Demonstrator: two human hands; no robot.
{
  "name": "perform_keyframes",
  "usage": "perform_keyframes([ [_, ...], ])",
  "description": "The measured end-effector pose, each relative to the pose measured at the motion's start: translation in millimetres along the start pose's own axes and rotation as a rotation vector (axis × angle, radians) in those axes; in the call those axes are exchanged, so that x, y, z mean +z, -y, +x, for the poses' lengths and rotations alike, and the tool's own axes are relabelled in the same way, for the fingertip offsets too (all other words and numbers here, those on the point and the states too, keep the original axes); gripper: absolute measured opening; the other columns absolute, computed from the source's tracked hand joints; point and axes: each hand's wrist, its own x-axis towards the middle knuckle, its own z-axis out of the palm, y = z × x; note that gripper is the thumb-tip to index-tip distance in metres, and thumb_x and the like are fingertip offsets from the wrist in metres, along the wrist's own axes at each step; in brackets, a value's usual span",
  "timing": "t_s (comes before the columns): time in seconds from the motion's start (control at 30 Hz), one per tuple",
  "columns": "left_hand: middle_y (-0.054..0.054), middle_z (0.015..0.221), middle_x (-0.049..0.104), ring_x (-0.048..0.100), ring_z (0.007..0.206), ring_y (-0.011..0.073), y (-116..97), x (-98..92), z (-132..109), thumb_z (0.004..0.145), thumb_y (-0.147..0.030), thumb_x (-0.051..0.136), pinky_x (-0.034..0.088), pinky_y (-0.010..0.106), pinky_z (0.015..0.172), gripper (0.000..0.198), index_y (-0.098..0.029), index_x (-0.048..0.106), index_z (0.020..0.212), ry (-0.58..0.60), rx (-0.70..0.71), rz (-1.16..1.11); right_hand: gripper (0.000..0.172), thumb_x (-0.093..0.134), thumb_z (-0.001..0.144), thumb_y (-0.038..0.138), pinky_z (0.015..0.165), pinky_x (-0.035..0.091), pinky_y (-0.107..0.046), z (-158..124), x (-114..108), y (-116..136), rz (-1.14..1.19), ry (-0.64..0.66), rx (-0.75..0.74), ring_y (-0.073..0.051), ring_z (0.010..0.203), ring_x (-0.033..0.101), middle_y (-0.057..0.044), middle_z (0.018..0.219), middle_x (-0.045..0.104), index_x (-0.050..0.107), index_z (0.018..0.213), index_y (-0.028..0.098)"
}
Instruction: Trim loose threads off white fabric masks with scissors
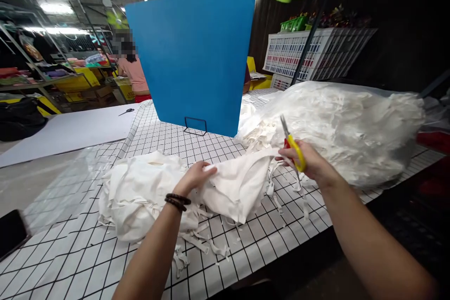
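A white cloth garment (237, 183) with straps and small buckles is stretched between my two hands above the table. My left hand (197, 176), a dark beaded bracelet at its wrist, is closed on the garment's left edge. In my right hand (309, 161) are scissors (295, 147) with yellow and red handles, their blades pointing up and away. The fingers of that hand also pinch the garment's right end. Loose straps hang below it. To the left of my left hand lies a pile of white garments (140, 192).
A large clear bag of white garments (344, 126) bulges at the right. The upright blue board (197, 56) stands on a wire stand (195, 125) at the back. On the checked tablecloth (77, 253) are strap scraps and a phone (13, 233). A person (133, 75) is beyond.
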Motion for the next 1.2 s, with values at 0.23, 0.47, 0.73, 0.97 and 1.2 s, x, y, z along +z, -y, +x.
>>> perform_keyframes([
  [0.23, 0.006, 0.067, 0.067, 0.063, 0.067, 0.0229, 33.6, 62.6, -48.3, 0.082, -0.05, 0.057, 0.043, 0.03, 0.061, 0.037, -0.017, 0.068, 0.071, 0.01, -0.003, 0.203, 0.029, 0.077, 0.063, 0.021, 0.051, 0.035, -0.025, -52.4, 23.2, -70.6, -0.336, 0.01, 0.141, -0.014, 0.053, 0.054, 0.005, 0.06, 0.059, 0.05, 0.073, 0.021],
  [0.47, 0.012, 0.071, 0.072, 0.064, 0.072, 0.0256, 40.4, 126.9, -68.1, 0.076, -0.039, 0.065, 0.04, 0.031, 0.063, 0.026, -0.014, 0.072, 0.073, 0.088, -0.065, 0.277, 0.046, 0.082, 0.062, 0.036, 0.043, 0.036, -0.021, -82.2, 62.5, -118.9, -0.16, 0.276, 0.25, -0.009, 0.045, 0.054, 0.001, 0.072, 0.067, 0.039, 0.074, 0.022],
  [0.73, 0.004, 0.068, 0.067, 0.045, 0.041, 0.0099, 40.9, 108.8, -87.9, 0.086, -0.054, 0.047, 0.036, 0.022, 0.04, 0.042, -0.015, 0.062, 0.085, 0.124, -0.167, -0.008, 0.042, 0.079, 0.073, 0.034, 0.051, 0.043, -0.023, -81.9, 40.6, -117.2, -0.026, 0.21, 0.007, -0.009, 0.057, 0.055, -0.007, 0.106, 0.068, 0.04, 0.085, 0.023],
  [0.97, 0.0, 0.066, 0.062, 0.039, 0.035, 0.0042, 36.2, 86.4, -124.0, 0.075, -0.054, 0.068, 0.035, 0.018, 0.033, 0.045, -0.012, 0.063, 0.09, 0.088, -0.255, -0.637, 0.036, 0.077, 0.076, 0.029, 0.068, 0.05, -0.027, -94.2, 90.9, -118.5, 0.156, 0.435, -0.09, -0.012, 0.073, 0.062, -0.002, 0.101, 0.067, 0.044, 0.09, 0.024],
  [1.2, 0.011, 0.114, 0.059, 0.045, 0.042, 0.0005, 42.5, 77.8, -133.1, 0.081, -0.043, 0.067, 0.036, 0.016, 0.033, 0.031, -0.013, 0.065, 0.074, -0.151, 0.012, -0.529, 0.039, 0.08, 0.072, 0.029, 0.076, 0.052, -0.029, -107.1, 117.1, -124.0, 0.15, 0.335, -0.075, -0.015, 0.08, 0.063, 0.001, 0.089, 0.066, 0.045, 0.087, 0.024],
])
